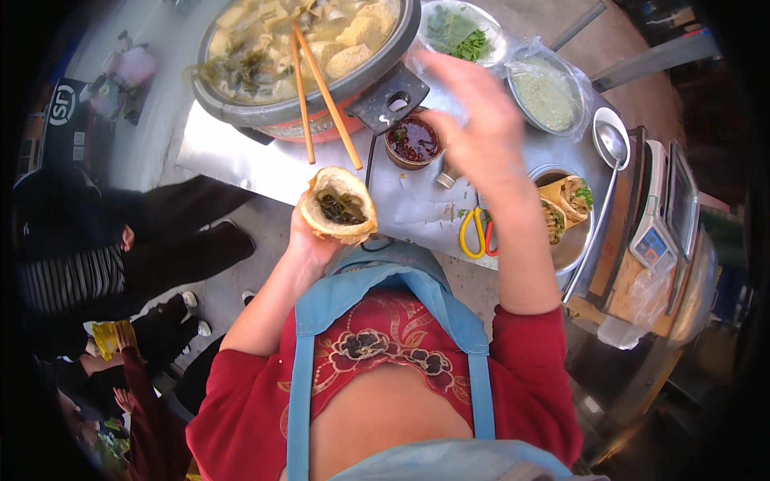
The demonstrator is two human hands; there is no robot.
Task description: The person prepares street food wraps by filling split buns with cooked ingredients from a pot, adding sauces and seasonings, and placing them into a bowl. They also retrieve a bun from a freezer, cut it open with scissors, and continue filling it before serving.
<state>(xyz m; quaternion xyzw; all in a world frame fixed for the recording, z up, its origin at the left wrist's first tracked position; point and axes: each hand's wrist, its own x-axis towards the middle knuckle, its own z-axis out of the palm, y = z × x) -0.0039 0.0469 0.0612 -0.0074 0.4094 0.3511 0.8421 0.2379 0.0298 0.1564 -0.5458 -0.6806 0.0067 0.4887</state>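
My left hand is closed round a split bread pocket, its opening facing up. Dark green leafy filling lies inside it. My right hand is blurred by motion, thumb and fingers apart, with nothing visible in it. It hovers just right of a small bowl of dark red chilli sauce. Beyond its fingers stands a bowl of chopped green herbs. At the upper left, a large pot holds tofu chunks and greens in broth. Wooden chopsticks lean over its rim.
A plastic-covered bowl stands at the far right, beside a long-handled ladle. Yellow-handled scissors lie near the table edge. Filled breads sit in a metal bowl. A scale stands farther right. People are at the left.
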